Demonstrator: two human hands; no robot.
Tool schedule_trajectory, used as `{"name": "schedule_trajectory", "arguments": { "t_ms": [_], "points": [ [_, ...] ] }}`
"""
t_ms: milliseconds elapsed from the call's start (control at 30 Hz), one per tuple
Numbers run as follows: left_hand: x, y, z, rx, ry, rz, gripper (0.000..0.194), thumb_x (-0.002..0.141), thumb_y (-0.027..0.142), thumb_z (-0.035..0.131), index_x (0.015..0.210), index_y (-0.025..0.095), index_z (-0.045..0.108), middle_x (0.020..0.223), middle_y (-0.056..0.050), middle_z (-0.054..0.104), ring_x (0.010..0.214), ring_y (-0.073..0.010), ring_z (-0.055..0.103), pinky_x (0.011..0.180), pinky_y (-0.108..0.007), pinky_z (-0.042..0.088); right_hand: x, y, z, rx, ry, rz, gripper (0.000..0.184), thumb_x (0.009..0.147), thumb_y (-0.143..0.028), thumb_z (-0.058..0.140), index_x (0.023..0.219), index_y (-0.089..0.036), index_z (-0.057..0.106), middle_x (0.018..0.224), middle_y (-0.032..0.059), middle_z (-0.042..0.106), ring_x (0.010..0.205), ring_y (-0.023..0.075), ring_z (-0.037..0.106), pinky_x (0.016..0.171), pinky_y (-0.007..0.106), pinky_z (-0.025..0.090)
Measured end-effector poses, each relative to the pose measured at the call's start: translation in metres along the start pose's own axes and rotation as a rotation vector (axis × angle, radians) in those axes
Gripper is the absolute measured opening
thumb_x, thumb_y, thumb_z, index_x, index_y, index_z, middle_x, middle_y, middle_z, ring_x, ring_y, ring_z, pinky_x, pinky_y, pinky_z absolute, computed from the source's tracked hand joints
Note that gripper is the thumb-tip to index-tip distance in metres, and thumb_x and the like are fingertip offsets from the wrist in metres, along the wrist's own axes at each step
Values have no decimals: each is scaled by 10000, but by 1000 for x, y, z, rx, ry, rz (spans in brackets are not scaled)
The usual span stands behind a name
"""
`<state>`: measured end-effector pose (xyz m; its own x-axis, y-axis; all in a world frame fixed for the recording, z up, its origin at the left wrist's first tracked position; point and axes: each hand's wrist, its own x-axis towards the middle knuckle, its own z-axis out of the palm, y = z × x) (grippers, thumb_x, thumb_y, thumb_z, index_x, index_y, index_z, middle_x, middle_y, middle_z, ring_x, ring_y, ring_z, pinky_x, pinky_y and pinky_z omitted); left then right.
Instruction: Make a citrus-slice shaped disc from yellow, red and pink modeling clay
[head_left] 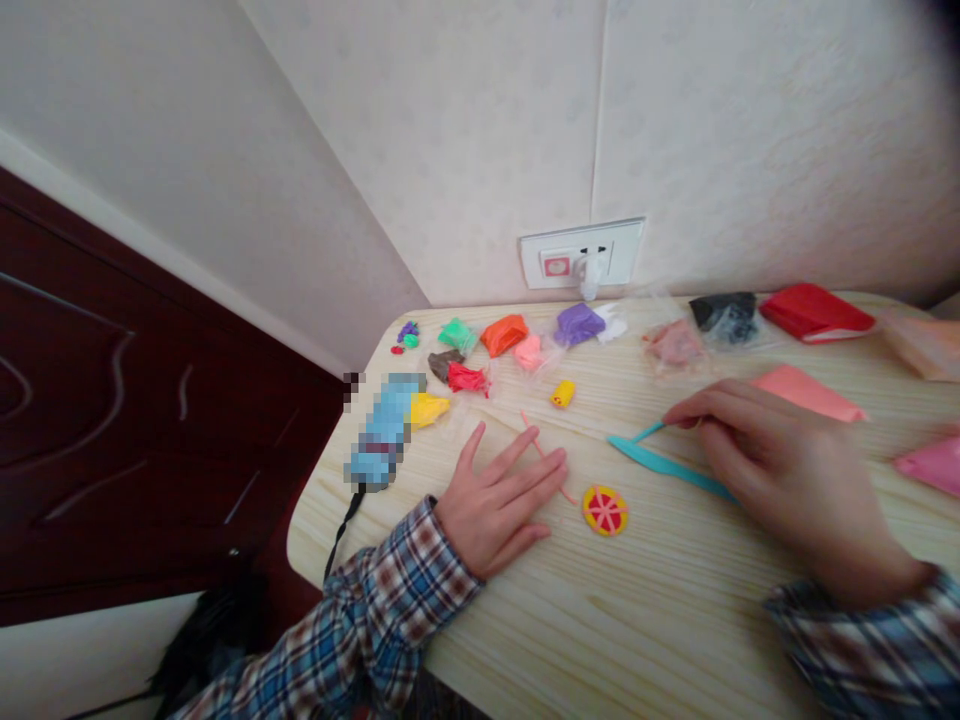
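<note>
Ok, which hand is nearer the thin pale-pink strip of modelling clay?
Left. The left hand has fingers over the strip; the right hand is apart from it, off to the right.

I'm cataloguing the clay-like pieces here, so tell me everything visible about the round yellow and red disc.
The disc is thin and round, with a yellow rim around a red centre; pale pink strips cross over it like spokes. It looks like soft modelling clay. It lies flat on the wooden-looking table, between the left hand and right hand, with neither touching it. One end of a thin pink strand lies close to its left edge.
</note>
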<state>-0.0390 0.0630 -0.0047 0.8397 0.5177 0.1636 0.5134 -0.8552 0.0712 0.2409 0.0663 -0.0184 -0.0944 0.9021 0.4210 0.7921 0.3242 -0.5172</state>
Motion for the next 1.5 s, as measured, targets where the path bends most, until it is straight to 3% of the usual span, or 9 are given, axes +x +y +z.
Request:
{"name": "schedule_trajectory", "arguments": {
  "t_ms": [333, 533, 700, 800, 933, 1033, 1267, 1500],
  "points": [
    [3, 7, 4, -14, -54, -13, 535, 950, 453, 221, 1380, 156, 330, 1403, -75, 433, 1402, -228, 160, 1106, -526, -84, 1, -1, -1, -8, -13, -8, 194, 817, -219, 418, 781, -204, 608, 803, 28, 669, 716, 177, 628, 631, 285, 459],
    [-3, 1, 3, -51, -45, -29, 566, 952, 440, 204, 1414, 114, 239, 1404, -134, 419, 1390, -208, 213, 1119, -498, -51, 0, 2, 0, -24, 30, -37, 202, 807, -250, 411, 767, -213, 606, 763, 24, 675, 674, 180, 629, 587, 287, 463],
    [5, -19, 6, -102, 99, 18, 396, 955, 358, 325, 1261, 155, 475, 1290, -107, 555, 1342, -199, 331, 1127, -465, 48, 0, 1, 1, -39, 39, -51, 201, 806, -224, 408, 779, -208, 607, 810, 30, 684, 720, 183, 636, 610, 284, 467],
    [22, -29, 7, -247, 28, 21, 311, 948, 350, 359, 1084, 209, 601, 1186, -60, 638, 1318, -172, 374, 1127, -443, 94, 1, 0, 0, -34, 22, -51, 198, 806, -206, 410, 777, -204, 606, 794, 27, 678, 708, 176, 632, 617, 277, 464],
    [38, -38, 1, -364, -126, 7, 226, 885, 378, 493, 965, 235, 648, 1268, -46, 579, 1363, -215, 286, 1109, -487, 125, 2, -2, 0, -19, 17, -39, 208, 814, -215, 404, 772, -202, 607, 789, 30, 679, 694, 178, 634, 593, 276, 458],
    [44, -39, -2, -370, -149, 29, 168, 845, 371, 564, 879, 254, 679, 1266, -23, 574, 1347, -237, 308, 1106, -496, 130, 3, -3, 0, -12, 21, -44, 211, 812, -214, 400, 762, -199, 605, 777, 33, 679, 674, 177, 631, 582, 276, 456],
    [47, -33, 1, -498, 96, 6, 240, 813, 395, 596, 721, 187, 673, 1019, -77, 652, 1137, -243, 487, 998, -434, 362, 2, -3, 0, -12, 21, -66, 197, 825, -208, 408, 773, -197, 598, 785, 29, 674, 672, 168, 629, 582, 268, 450],
    [42, -21, -16, -832, 402, -63, 166, 824, 280, 620, 726, 147, 605, 731, -47, 644, 826, -173, 611, 833, -372, 490, 1, -10, 2, -6, 26, -95, 192, 848, -214, 400, 800, -210, 586, 805, 24, 657, 705, 175, 617, 601, 293, 452]
  ]
}}
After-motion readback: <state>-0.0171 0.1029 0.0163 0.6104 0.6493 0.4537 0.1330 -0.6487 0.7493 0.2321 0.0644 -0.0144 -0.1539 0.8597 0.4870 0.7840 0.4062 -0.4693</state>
